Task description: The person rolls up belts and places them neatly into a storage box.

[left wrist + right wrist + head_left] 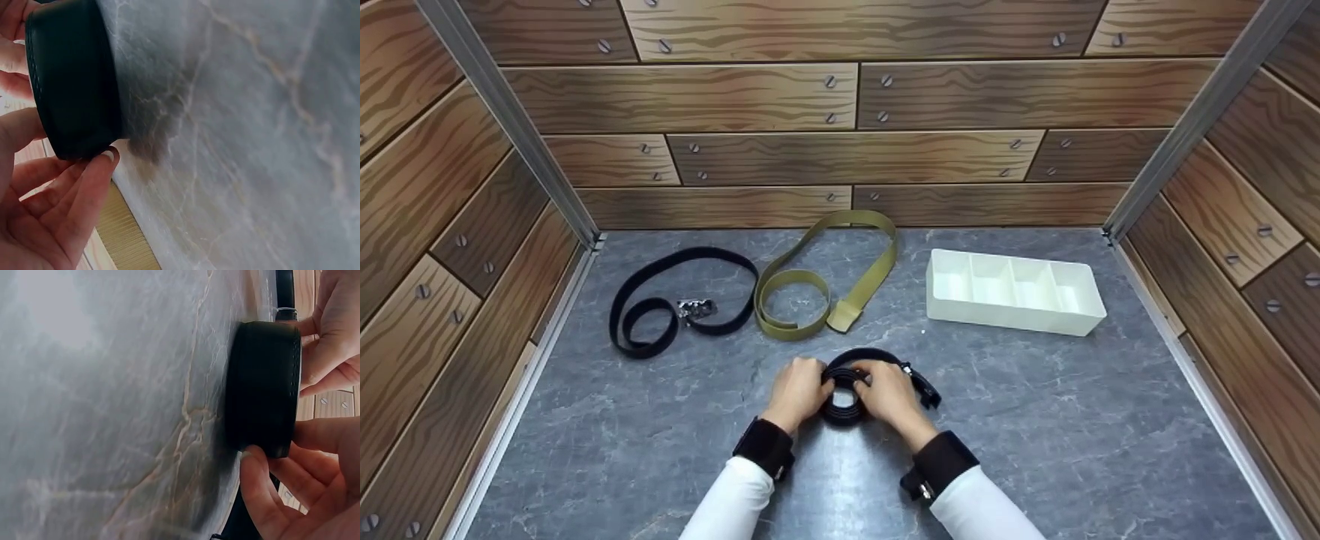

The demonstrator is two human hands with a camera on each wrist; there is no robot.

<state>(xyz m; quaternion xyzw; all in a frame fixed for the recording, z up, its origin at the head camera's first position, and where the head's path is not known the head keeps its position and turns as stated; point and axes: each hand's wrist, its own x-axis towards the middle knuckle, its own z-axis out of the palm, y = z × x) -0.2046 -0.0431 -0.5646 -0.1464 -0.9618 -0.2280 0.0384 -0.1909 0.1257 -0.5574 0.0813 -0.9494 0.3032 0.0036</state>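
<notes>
The left hand and right hand pinched a coiled black belt between fingers and thumbs. Beyond their grip lay a tan belt.

Gripping a coiled black belt with the left hand.
Touching its upper-left edge with the right hand; showing olive webbing below the belt, marbled grey surface to its right.

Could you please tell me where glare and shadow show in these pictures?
Head: glare on the tabletop at bottom centre; left wrist: a dark shadow beside the coil; right wrist: pale glare at upper left, the coil nearly black with little surface detail.
</notes>
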